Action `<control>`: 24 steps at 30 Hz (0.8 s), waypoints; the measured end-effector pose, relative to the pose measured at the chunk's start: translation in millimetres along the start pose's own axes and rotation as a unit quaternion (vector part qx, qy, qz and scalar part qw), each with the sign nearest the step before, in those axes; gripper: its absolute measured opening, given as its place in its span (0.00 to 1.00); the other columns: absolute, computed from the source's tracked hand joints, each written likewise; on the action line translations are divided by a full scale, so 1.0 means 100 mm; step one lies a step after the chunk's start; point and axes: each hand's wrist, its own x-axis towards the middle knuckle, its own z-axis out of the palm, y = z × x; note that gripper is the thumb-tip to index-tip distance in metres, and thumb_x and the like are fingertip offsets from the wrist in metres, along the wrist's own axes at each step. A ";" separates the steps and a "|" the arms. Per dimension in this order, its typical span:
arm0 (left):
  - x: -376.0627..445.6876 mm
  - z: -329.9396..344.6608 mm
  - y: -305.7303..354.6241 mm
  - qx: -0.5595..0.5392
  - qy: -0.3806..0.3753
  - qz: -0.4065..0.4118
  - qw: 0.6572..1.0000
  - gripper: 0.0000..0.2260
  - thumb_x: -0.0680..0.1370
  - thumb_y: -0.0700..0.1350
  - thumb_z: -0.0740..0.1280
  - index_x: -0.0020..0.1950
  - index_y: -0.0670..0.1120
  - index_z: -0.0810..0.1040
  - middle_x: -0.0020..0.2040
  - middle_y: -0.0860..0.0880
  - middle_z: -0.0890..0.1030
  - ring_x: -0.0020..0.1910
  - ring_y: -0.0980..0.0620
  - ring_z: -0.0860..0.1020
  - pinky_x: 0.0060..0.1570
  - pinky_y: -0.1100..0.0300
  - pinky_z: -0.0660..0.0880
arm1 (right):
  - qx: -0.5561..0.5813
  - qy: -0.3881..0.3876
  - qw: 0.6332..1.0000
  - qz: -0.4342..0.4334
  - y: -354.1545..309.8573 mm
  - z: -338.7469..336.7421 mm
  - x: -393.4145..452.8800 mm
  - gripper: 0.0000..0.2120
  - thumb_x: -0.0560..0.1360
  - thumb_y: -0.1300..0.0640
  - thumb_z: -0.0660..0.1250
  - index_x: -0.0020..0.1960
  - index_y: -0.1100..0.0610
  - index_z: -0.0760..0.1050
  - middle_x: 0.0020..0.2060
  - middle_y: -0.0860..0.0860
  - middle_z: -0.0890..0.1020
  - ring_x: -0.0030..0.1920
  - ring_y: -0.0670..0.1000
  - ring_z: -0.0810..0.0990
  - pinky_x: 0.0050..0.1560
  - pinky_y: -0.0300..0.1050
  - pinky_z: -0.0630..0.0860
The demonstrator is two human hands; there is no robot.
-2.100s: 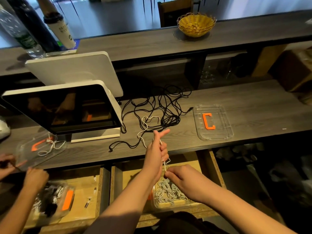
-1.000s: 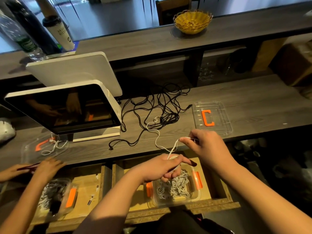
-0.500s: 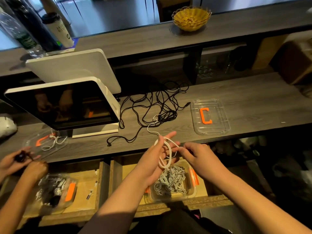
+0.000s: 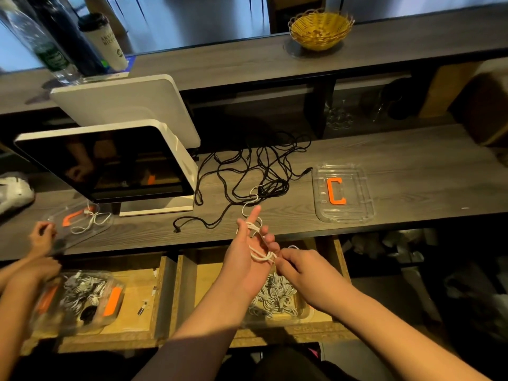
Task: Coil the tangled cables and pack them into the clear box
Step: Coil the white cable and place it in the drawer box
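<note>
A white cable (image 4: 257, 254) is looped several times around my left hand (image 4: 247, 251), which is raised palm up at the counter's front edge, index finger straight. My right hand (image 4: 299, 266) pinches the cable's lower loops beside the left palm. The cable's free end trails up onto the counter toward a tangle of black cables (image 4: 255, 171). Below my hands, in an open wooden drawer, stands the clear box (image 4: 303, 316) with several coiled white cables in it. Its clear lid (image 4: 357, 213) with an orange handle lies on the counter to the right.
A white-framed monitor (image 4: 110, 163) stands at the counter's left. Another person's hands (image 4: 41, 243) work at the far left near a second lid (image 4: 79, 221) and a second clear box (image 4: 79, 298) in the left drawer. A yellow basket (image 4: 320, 28) and bottles stand on the upper shelf.
My left hand has lifted and turned so that more white loops lie around it. My right hand has moved in close to the left palm, and less cable trails on the counter.
</note>
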 end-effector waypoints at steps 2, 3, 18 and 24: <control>0.03 0.00 -0.01 -0.018 0.011 -0.002 1.000 0.20 0.84 0.57 0.54 0.68 0.49 0.76 0.33 0.50 0.71 0.28 0.57 0.65 0.26 0.65 0.63 | -0.013 -0.011 1.000 -0.009 0.00 0.02 -0.03 0.14 0.83 0.50 0.58 0.39 0.47 0.70 0.31 0.48 0.77 0.32 0.47 0.74 0.34 0.43 0.68; 0.05 0.00 -0.02 -0.013 0.015 0.002 1.000 0.20 0.84 0.57 0.54 0.69 0.49 0.76 0.33 0.50 0.70 0.28 0.57 0.64 0.25 0.65 0.61 | -0.019 -0.015 1.000 -0.012 -0.01 0.03 -0.03 0.14 0.83 0.50 0.58 0.39 0.48 0.70 0.31 0.47 0.76 0.32 0.47 0.73 0.34 0.42 0.67; 0.15 -0.10 -0.01 0.363 0.049 0.065 0.928 0.22 0.84 0.60 0.52 0.60 0.50 0.81 0.33 0.52 0.68 0.29 0.58 0.61 0.29 0.63 0.56 | -0.035 -0.085 0.993 -0.069 -0.07 -0.05 -0.09 0.16 0.82 0.47 0.57 0.40 0.53 0.74 0.32 0.51 0.78 0.32 0.48 0.72 0.37 0.50 0.72; 0.09 -0.03 -0.07 0.476 -0.014 -0.044 0.878 0.31 0.81 0.69 0.48 0.56 0.51 0.84 0.34 0.48 0.79 0.36 0.51 0.78 0.46 0.56 0.74 | -0.048 -0.063 0.993 -0.089 -0.09 -0.18 -0.07 0.11 0.82 0.51 0.58 0.45 0.53 0.75 0.34 0.48 0.77 0.32 0.46 0.73 0.36 0.46 0.71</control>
